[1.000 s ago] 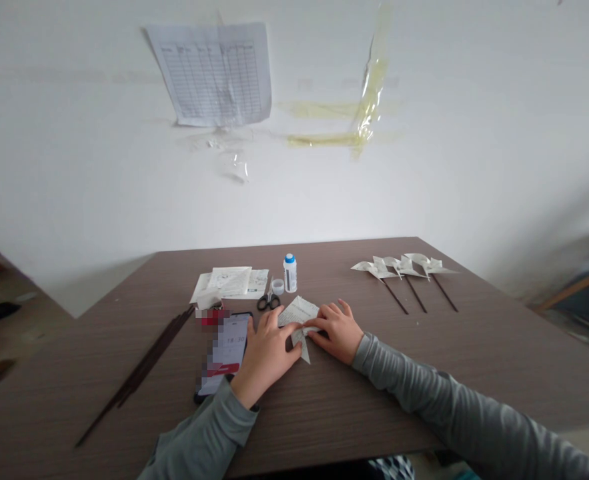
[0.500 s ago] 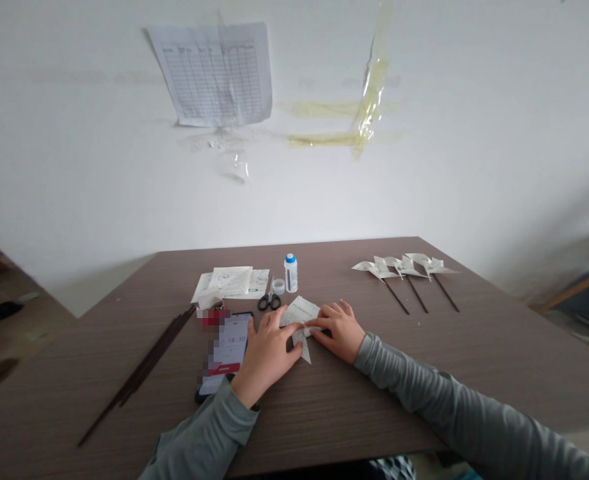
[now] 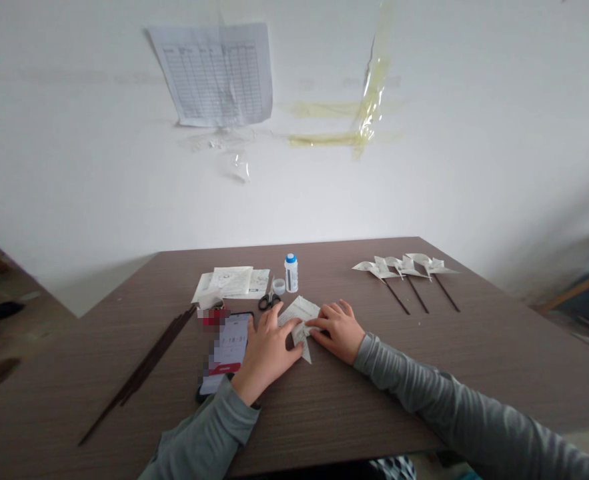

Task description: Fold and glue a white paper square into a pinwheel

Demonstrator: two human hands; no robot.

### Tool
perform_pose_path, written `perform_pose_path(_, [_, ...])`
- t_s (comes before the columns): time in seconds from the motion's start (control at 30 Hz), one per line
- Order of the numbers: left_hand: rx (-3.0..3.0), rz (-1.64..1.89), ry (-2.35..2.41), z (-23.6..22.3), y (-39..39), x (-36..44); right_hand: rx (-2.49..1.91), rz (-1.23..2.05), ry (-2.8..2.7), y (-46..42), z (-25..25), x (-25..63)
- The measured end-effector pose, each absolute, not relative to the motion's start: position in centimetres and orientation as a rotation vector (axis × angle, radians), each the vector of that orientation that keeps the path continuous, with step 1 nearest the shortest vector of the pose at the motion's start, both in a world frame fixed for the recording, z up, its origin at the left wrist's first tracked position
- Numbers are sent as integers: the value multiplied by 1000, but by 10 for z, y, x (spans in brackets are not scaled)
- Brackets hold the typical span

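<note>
A folded piece of printed white paper [image 3: 300,313] lies on the brown table [image 3: 324,400] in front of me. My left hand [image 3: 267,353] rests flat on the paper's left part, fingers spread. My right hand [image 3: 339,330] presses its fingertips on the paper's right edge, fingers bent and close together. A pointed corner of the paper sticks out below between the two hands.
A phone [image 3: 224,350] lies just left of my left hand. Behind are small scissors [image 3: 269,300], a white bottle with a blue cap [image 3: 291,273], paper sheets [image 3: 231,282] and a bundle of dark sticks [image 3: 144,367]. Three finished paper pinwheels on sticks [image 3: 407,270] lie at the right.
Almost nothing has moved. Both hands stay on the folded paper, with only slight shifts of the fingers.
</note>
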State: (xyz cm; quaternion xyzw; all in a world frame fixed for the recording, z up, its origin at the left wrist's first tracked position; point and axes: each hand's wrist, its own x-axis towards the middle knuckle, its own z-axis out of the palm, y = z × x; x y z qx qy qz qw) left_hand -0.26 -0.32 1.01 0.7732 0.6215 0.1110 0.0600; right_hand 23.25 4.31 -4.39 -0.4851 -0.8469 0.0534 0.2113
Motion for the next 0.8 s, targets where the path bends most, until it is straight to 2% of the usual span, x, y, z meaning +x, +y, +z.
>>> perform_pose_path(0.37, [2347, 277, 1872, 12, 0, -3, -1329, 127, -2383, 42, -45, 235])
perform_pose_path(0.8, [2340, 385, 1910, 8, 1, -5, -1337, 162, -2354, 40, -45, 235])
